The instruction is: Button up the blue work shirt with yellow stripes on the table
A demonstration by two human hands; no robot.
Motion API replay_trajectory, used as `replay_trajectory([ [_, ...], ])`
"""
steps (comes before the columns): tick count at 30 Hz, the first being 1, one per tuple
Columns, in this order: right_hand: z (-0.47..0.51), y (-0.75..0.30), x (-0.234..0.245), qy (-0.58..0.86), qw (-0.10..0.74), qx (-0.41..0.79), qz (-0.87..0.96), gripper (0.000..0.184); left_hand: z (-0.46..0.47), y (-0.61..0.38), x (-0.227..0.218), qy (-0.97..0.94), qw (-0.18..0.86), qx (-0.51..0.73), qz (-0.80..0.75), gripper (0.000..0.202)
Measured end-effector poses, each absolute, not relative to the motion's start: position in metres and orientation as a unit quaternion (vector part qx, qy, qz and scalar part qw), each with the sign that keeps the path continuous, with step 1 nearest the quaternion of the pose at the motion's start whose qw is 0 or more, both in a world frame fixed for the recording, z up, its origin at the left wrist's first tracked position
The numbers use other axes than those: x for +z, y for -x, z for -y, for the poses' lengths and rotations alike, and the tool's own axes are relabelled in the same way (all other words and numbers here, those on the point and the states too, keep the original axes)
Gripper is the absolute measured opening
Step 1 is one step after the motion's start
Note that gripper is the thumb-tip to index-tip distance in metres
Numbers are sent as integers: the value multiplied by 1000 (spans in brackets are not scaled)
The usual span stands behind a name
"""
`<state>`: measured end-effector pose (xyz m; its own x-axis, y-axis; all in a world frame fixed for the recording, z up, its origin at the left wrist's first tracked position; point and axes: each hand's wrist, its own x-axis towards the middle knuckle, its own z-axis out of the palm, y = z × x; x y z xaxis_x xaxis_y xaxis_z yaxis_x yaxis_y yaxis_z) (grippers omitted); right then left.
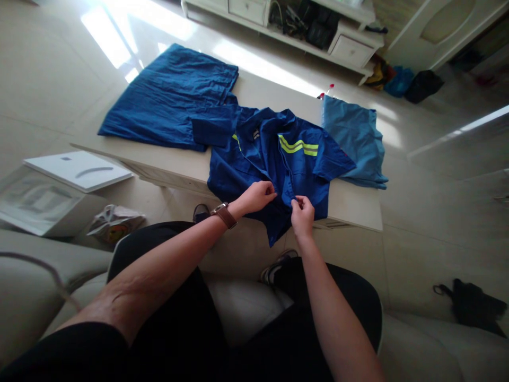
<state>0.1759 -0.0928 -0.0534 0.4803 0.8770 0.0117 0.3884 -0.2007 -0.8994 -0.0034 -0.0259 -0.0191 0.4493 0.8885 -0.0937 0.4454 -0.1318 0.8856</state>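
Observation:
A dark blue short-sleeved work shirt (254,159) with a yellow-and-grey stripe across the chest lies spread on the long white table, its front partly open. Its lower end hangs over the near edge. My left hand (258,196), with a brown-strapped watch on the wrist, is closed on the left front edge of the shirt. Closed in a pinch, my right hand (302,215) holds the other front edge near the hem. The two hands are a short way apart. The fingertips partly hide the cloth between them.
Blue cloth (170,101) covers the table's left end, and lighter blue cloth (352,140) hangs at the right. The white table (358,207) has its near edge before my knees. A white box (47,196) and a plastic bag (113,223) stand left. A white cabinet (254,13) stands behind.

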Motion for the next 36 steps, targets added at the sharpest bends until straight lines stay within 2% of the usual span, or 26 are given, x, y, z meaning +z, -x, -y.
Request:
replay_trajectory([
  [5, 93, -172, -45, 724, 477, 238, 438, 34, 26, -1, -24, -699, 461, 259, -481, 10],
  [9, 93, -171, -44, 711, 473, 264, 448, 39, 29, -4, -31, -742, 407, 264, -464, 3],
  [13, 95, -168, -42, 693, 470, 260, 480, 42, 31, -8, -36, -769, 364, 256, -459, 5],
  [21, 98, -165, -39, 676, 412, 257, 555, 38, 37, -13, -35, -811, 325, 247, -420, 14],
  [26, 99, -164, -38, 669, 381, 262, 582, 38, 39, -12, -34, -788, 347, 270, -431, 16],
  [31, 98, -164, -33, 655, 407, 218, 598, 33, 39, -12, -33, -744, 428, 315, -406, 15],
  [36, 98, -163, -31, 660, 418, 227, 581, 26, 42, -13, -30, -755, 401, 308, -417, 17],
])
